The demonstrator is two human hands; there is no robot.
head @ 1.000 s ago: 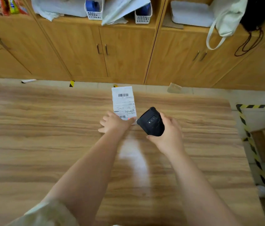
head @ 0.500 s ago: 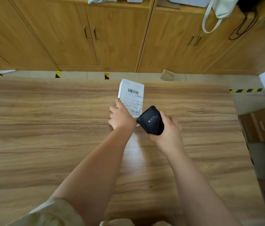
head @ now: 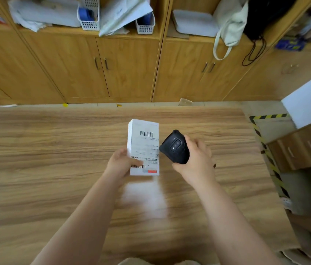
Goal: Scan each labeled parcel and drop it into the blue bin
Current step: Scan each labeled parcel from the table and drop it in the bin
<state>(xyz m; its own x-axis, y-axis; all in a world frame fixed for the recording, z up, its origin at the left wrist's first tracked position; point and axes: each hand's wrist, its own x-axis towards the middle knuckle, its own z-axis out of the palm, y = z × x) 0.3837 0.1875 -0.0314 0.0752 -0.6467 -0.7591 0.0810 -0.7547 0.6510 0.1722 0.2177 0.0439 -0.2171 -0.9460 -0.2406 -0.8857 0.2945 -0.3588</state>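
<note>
My left hand (head: 121, 163) gripped the parcel (head: 143, 146) label-up, my right hand (head: 194, 159) clutched the scanner (head: 174, 147), which needed squaring to the barcode (head: 146, 134).

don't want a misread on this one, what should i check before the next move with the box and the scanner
1. Parcel held securely: the left hand grips the white parcel at its lower left corner, thumb on the label. Ok.
2. Label turned up: the upper barcode faces the camera, uncovered. Ok.
3. Scanner in hand: the right hand grips the black scanner. Ok.
4. Scanner aimed at the barcode: it sits beside the parcel's right edge and its scanning end is hidden. Cannot tell.
5. Blue bin within reach: not in view. Cannot tell.
</note>
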